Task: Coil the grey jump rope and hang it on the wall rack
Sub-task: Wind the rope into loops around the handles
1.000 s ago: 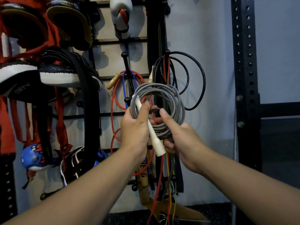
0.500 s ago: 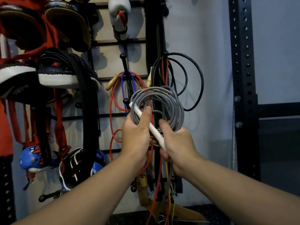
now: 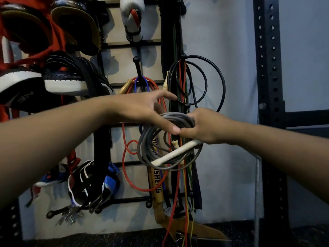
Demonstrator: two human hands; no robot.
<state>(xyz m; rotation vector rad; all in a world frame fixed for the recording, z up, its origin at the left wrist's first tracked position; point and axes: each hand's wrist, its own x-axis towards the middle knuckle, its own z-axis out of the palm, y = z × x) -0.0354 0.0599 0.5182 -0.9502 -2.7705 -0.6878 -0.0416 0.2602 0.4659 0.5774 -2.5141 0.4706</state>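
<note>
Grey jump rope (image 3: 151, 145) coiled in loose loops (white handle (image 3: 173, 154) across), held by right hand (image 3: 204, 129)

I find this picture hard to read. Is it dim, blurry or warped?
Head view: dim, bluish light; left hand slightly motion-blurred, grey jump rope fairly sharp; soft shadows behind the boxing glove; wide-angle lens bends the black upright near the edge.

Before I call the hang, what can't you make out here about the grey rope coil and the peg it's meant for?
Only the head view exists.
- Top of the coiled grey jump rope: hidden under the right hand and left hand, so whether it sits on a peg is unclear.
- Second white handle: only one shows.
- Black ball-tipped peg: its shaft is lost among hanging bands.
</note>
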